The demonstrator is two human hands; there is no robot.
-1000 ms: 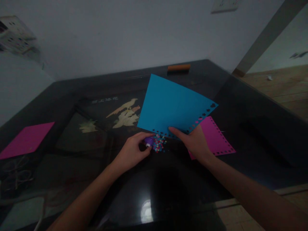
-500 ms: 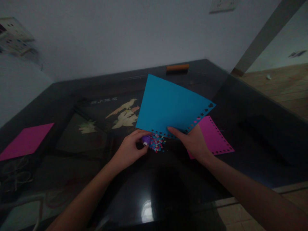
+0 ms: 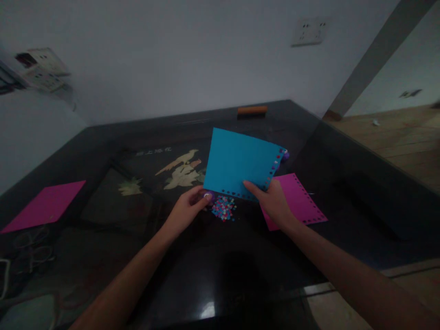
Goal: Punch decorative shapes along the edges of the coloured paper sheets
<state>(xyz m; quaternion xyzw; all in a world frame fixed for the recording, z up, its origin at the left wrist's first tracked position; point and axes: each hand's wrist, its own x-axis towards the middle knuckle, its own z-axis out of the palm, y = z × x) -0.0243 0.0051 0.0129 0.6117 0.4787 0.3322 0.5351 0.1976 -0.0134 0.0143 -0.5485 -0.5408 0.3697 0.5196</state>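
Observation:
My right hand pinches the near edge of a blue paper sheet, which has small punched holes along its near and right edges. My left hand grips a small purple paper punch at the sheet's near left corner. A pile of tiny coloured paper cut-outs lies on the dark glass table between my hands. Under my right hand lies a pink sheet with a punched border.
A second pink sheet lies at the table's left. Another purple punch peeks out beside the blue sheet's right corner. An orange stick rests at the far edge by the wall. Spectacles lie near left. Wooden floor is on the right.
The blue sheet has turned and dropped flatter, its right corner swinging in. My left hand moved the punch up to the sheet's near left corner. The camera tilted, shifting the scene down.

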